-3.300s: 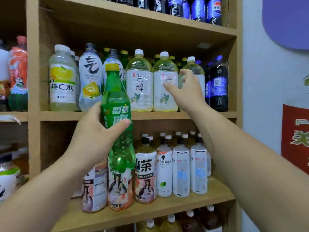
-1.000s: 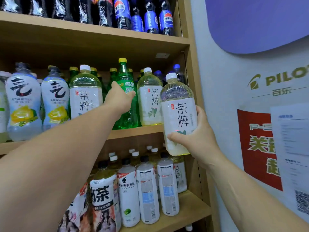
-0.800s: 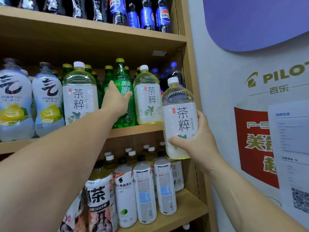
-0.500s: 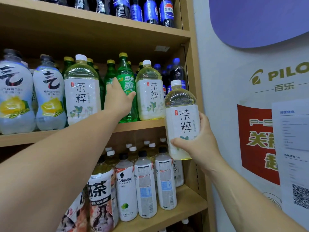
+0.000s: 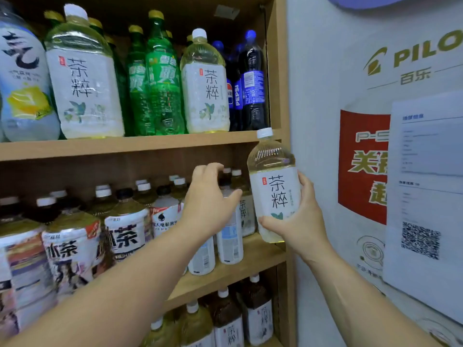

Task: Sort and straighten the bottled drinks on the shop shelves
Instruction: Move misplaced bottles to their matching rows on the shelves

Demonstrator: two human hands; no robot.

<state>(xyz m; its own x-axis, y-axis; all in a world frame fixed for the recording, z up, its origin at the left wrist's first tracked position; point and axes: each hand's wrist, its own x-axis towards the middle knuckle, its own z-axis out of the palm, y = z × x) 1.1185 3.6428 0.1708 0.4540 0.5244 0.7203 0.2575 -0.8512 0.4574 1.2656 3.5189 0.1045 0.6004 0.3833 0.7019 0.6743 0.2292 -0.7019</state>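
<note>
My right hand (image 5: pixel 302 222) grips a pale tea bottle (image 5: pixel 274 186) with a white label and white cap, upright in the air by the shelf's right post, level with the middle shelf. My left hand (image 5: pixel 209 200) is curled over the top of a white-labelled bottle (image 5: pixel 229 242) at the front right of the middle shelf (image 5: pixel 258 254), thumb across its shoulder. On the upper shelf (image 5: pixel 125 146) a green soda bottle (image 5: pixel 162 83) stands between two matching tea bottles (image 5: pixel 85 83) (image 5: pixel 205 93).
Dark blue cola bottles (image 5: pixel 250 93) fill the upper shelf's right end. Iced-tea bottles (image 5: pixel 72 249) crowd the middle shelf's left. More tea bottles (image 5: pixel 258 314) stand on the bottom shelf. A wall with posters (image 5: pixel 363 166) runs close on the right.
My left hand let go of the green bottle on the upper shelf and dropped to the middle shelf. My right hand lowered the tea bottle. The view moved closer and down.
</note>
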